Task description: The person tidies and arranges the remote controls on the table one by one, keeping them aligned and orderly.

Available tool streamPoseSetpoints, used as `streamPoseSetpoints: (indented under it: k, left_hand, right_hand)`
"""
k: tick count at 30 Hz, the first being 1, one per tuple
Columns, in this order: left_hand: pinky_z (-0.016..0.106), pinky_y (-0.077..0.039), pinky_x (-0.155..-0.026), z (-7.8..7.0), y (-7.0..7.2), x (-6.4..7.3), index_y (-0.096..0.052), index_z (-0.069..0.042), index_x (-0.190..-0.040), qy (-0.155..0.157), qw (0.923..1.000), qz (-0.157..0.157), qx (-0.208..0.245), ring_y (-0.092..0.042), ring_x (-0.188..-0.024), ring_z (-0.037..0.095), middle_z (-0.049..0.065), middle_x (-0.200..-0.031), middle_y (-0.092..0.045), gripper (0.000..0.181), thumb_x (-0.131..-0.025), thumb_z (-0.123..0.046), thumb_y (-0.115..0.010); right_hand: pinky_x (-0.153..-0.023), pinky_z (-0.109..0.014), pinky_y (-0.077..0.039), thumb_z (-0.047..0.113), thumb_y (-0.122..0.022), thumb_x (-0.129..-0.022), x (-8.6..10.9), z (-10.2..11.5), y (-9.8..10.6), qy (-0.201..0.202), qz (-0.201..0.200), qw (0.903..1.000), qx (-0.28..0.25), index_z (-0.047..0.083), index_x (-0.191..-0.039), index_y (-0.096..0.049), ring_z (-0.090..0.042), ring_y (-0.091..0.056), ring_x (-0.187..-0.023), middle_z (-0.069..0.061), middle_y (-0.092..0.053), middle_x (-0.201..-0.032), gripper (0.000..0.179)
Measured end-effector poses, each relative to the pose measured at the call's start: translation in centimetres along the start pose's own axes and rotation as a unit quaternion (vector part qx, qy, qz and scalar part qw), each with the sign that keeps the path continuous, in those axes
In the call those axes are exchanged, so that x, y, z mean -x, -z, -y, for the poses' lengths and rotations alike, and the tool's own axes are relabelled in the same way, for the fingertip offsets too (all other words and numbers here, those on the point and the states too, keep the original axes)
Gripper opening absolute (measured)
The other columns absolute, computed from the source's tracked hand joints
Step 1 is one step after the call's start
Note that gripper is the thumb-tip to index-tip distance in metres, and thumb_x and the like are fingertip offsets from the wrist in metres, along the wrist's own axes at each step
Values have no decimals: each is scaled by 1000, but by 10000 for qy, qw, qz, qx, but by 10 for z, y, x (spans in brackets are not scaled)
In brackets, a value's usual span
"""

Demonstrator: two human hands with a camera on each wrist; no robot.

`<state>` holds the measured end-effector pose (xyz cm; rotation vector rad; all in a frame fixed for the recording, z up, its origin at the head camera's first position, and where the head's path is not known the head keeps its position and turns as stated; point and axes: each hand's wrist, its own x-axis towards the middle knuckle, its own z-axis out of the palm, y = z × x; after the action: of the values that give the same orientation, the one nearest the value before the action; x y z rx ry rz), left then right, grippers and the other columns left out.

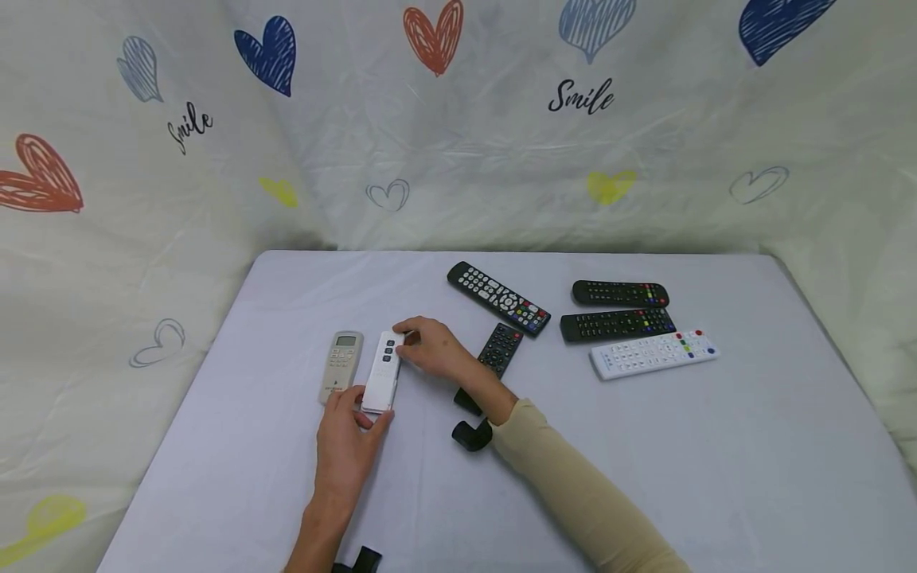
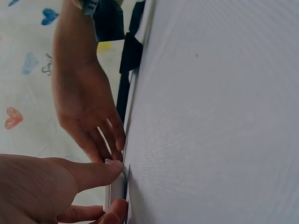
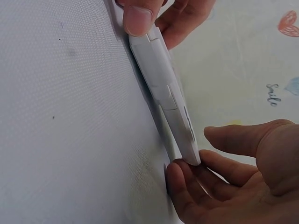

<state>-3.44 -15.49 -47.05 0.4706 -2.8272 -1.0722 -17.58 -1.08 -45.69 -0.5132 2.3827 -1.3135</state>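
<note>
A slim white remote (image 1: 383,372) with several dark buttons near its far end lies lengthwise between both hands. My left hand (image 1: 345,454) pinches its near end, thumb on one side and fingers on the other; the thumb (image 3: 139,19) shows at that end in the right wrist view. My right hand (image 1: 435,348) is at the far end. There, the right fingertips (image 3: 176,175) touch the end of the remote, while the right thumb (image 3: 224,135) stands apart from it. Just left of the white remote lies a beige remote (image 1: 342,358) with a small screen, partly behind the left fingers.
A black remote (image 1: 497,298) lies slanted beyond the right hand, and another black remote (image 1: 501,348) is partly under the right forearm in view. Further right are two black remotes (image 1: 619,293) and a white remote (image 1: 653,355). A heart-printed curtain (image 1: 494,159) hangs behind the table.
</note>
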Motion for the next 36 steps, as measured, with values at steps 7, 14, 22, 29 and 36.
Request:
streamPoseSetpoints:
  k: [7,14,22,29,36]
  left_hand:
    - [18,-43,-59,-1,1,1,-61,3,-132,121,9999,34,31,-59,-80,17,16,-118,-59,55,-86,-13,-85]
    - [18,-43,-59,0,0,2,-60,2,-134,296,9996,39,-22,-57,-80,17,14,-116,-58,58,-86,-16,-86]
    - [18,-43,-59,0,0,0,-59,1,-137,315,9995,70,-42,-57,-80,17,14,-116,-58,60,-87,-18,-86]
    - [19,-43,-58,-2,1,1,-61,1,-137,302,9995,80,-38,-56,-78,16,13,-111,-56,57,-88,-17,-85]
    - [18,-43,-59,-2,0,0,-62,0,-136,288,9996,54,-4,-56,-79,17,12,-111,-56,57,-87,-17,-86]
  right_hand:
    - [-94,-36,-55,9,-67,-100,-2,2,-2,38,26,10000,-31,3,-140,-63,-29,-66,-123,-15,-66,-139,40]
    - [-96,-37,-55,8,-66,-100,-2,2,-5,115,85,9999,-16,2,-140,-63,-29,-66,-122,-16,-66,-139,41]
    - [-100,-40,-54,8,-66,-100,-5,3,-6,139,41,9999,34,2,-140,-63,-29,-65,-123,-16,-66,-139,41]
    - [-107,-43,-51,10,-68,-100,-5,1,-10,139,4,9999,63,1,-139,-63,-29,-62,-127,-16,-66,-138,41]
    - [-109,-43,-51,11,-69,-99,-4,4,-9,145,44,9997,177,0,-140,-62,-29,-61,-130,-17,-65,-140,43]
